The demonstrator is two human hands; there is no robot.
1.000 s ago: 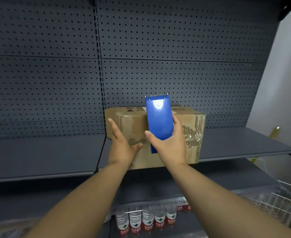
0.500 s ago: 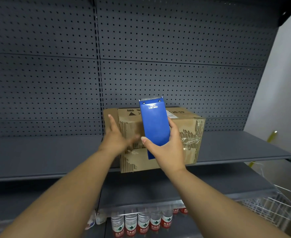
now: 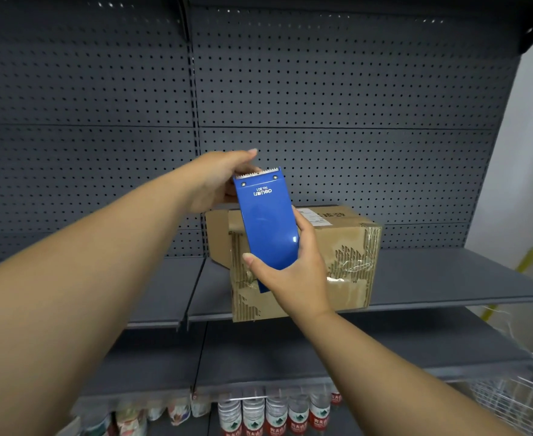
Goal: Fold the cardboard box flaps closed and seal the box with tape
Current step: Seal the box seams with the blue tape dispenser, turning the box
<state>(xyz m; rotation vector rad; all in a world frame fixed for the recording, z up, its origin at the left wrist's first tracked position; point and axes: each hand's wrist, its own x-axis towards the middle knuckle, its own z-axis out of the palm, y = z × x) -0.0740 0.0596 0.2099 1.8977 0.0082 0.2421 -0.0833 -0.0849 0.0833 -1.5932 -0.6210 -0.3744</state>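
Observation:
A worn cardboard box (image 3: 347,247) with closed flaps and torn, tape-scarred sides stands on the grey shelf (image 3: 447,278). In front of it my right hand (image 3: 293,275) grips the lower part of a blue tape dispenser (image 3: 266,228), held upright with its toothed blade at the top. My left hand (image 3: 219,180) is raised beside the dispenser's top, its fingers curled behind the blade end. What those fingers hold is hidden by the dispenser.
A dark pegboard wall (image 3: 321,89) backs the shelves. Water bottles (image 3: 274,413) stand in a row on the lowest shelf. A white wire basket (image 3: 523,394) is at the lower right, a yellow pole (image 3: 524,261) behind the shelf's right end.
My left hand left the box front and rose to the dispenser's blade end. The dispenser moved up a little and tilted left. The box now sits slightly turned.

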